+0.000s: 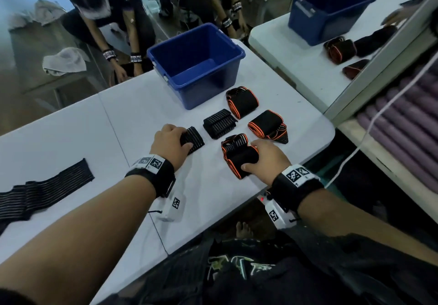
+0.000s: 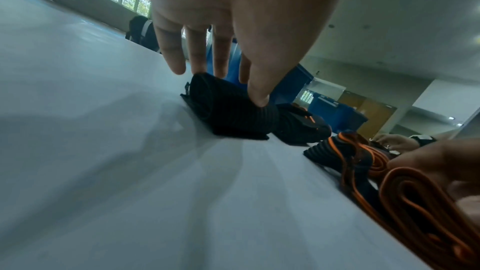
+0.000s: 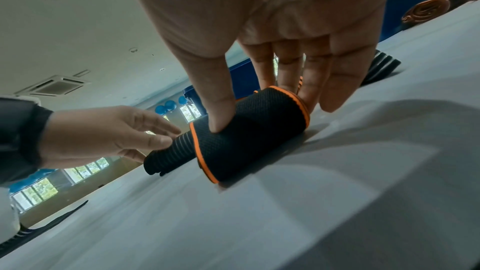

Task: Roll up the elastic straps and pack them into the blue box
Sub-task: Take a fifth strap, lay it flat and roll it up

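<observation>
The left hand (image 1: 171,144) curls over a striped black roll (image 1: 193,139) lying on the desk (image 1: 71,134), thumb and fingers pinching it. The right hand (image 1: 266,160) grasps an orange-edged roll (image 1: 238,156), thumb on its near side, fingers (image 3: 337,73) behind. Whether either roll is lifted clear of the desk is hard to tell; they seem to rest on it. Beyond them lie another striped roll (image 1: 220,123) and two more orange-edged rolls (image 1: 242,102), just before the blue box (image 1: 196,65), whose visible inside looks bare. An unrolled strap (image 1: 45,192) runs off the left edge.
</observation>
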